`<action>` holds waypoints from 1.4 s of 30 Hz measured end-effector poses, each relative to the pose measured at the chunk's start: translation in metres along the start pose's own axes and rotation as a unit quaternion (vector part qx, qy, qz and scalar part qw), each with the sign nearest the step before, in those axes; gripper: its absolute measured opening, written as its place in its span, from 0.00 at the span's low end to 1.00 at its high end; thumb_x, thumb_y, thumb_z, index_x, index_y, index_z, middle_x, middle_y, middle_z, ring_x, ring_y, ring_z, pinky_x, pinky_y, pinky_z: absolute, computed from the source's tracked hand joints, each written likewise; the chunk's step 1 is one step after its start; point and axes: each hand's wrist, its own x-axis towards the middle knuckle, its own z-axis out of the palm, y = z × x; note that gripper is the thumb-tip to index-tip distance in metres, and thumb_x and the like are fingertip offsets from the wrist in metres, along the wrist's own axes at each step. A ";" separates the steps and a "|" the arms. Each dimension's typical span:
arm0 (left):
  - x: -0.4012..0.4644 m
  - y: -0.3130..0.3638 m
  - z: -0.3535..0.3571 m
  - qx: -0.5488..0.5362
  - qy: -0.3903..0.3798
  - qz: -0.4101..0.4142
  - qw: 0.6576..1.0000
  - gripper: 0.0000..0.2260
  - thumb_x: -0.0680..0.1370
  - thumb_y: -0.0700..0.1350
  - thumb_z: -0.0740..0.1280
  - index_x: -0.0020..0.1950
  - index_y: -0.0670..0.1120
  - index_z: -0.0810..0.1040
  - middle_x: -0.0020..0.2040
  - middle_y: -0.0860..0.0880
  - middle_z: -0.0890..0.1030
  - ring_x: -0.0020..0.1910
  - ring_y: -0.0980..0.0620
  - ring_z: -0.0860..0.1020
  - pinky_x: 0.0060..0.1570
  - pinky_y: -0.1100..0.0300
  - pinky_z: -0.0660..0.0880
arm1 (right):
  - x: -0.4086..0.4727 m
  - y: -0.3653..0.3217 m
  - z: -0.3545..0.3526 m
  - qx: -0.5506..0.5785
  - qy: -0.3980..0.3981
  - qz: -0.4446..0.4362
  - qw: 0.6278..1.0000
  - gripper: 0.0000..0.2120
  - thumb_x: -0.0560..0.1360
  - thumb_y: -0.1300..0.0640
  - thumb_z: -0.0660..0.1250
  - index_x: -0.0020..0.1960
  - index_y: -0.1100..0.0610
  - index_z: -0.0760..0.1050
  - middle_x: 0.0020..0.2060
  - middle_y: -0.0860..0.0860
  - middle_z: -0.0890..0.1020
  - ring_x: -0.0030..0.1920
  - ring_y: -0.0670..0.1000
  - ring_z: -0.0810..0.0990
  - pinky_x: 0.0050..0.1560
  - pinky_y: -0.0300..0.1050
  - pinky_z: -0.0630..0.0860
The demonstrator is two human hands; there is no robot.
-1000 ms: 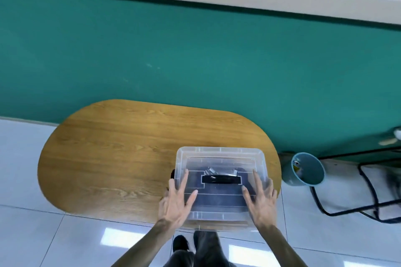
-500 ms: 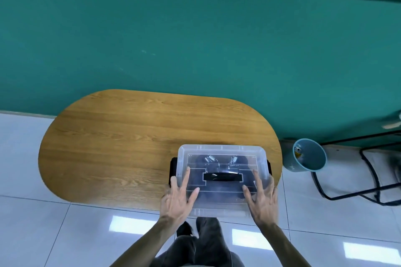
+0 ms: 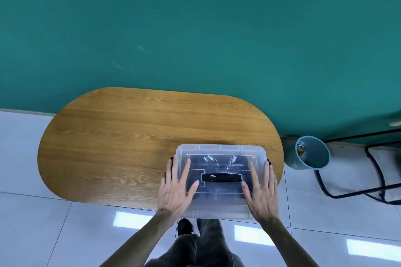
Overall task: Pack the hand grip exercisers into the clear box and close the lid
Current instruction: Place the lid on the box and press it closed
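Observation:
The clear box point(image 3: 220, 149) stands on the near right part of the oval wooden table point(image 3: 121, 143), its near end hanging over the table's edge. Its clear lid with a black handle point(image 3: 221, 178) lies on top. Through the lid I see dark hand grip exercisers point(image 3: 211, 158) with silver coil springs. My left hand point(image 3: 176, 188) lies flat, fingers spread, on the lid's left side. My right hand point(image 3: 261, 191) lies flat on the lid's right side. Black side latches peek out at both ends of the box.
A teal bin point(image 3: 311, 154) stands on the white tiled floor to the right of the table. A black metal frame point(image 3: 368, 171) sits further right. A teal wall runs behind the table. My legs and a shoe show below the box.
The view has tilted down a little, so the table and box sit lower in the frame. Both hands have slid slightly outward and forward on the lid.

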 end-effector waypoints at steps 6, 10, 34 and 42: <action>0.030 0.011 0.006 0.011 -0.011 0.017 1.000 0.35 0.83 0.67 0.44 0.83 0.49 0.39 0.82 0.40 0.35 0.81 0.44 0.37 0.79 0.45 0.50 | 0.027 0.011 -0.001 -0.004 -0.018 -0.034 0.999 0.32 0.82 0.38 0.49 0.81 0.53 0.55 0.80 0.63 0.48 0.80 0.63 0.48 0.77 0.61 0.58; 0.030 0.009 0.015 0.019 -0.017 0.021 0.999 0.36 0.83 0.66 0.48 0.83 0.47 0.44 0.82 0.38 0.40 0.81 0.42 0.41 0.78 0.42 0.56 | 0.029 0.014 0.000 -0.003 -0.019 -0.048 0.999 0.33 0.82 0.39 0.50 0.81 0.55 0.55 0.80 0.64 0.47 0.80 0.63 0.47 0.77 0.61 0.58; 0.037 0.016 0.013 0.049 -0.048 0.023 0.997 0.37 0.83 0.66 0.49 0.83 0.43 0.48 0.81 0.35 0.41 0.81 0.37 0.43 0.76 0.40 0.58 | 0.039 0.020 0.003 0.008 -0.002 -0.108 0.994 0.32 0.83 0.44 0.57 0.79 0.63 0.59 0.78 0.70 0.50 0.79 0.70 0.48 0.73 0.68 0.61; 0.041 0.015 0.003 0.026 -0.050 0.036 0.998 0.37 0.83 0.66 0.49 0.83 0.42 0.50 0.82 0.35 0.45 0.81 0.37 0.44 0.76 0.39 0.58 | 0.046 0.018 -0.015 -0.049 -0.018 -0.073 0.996 0.31 0.83 0.39 0.51 0.80 0.57 0.60 0.79 0.65 0.54 0.80 0.64 0.52 0.76 0.63 0.58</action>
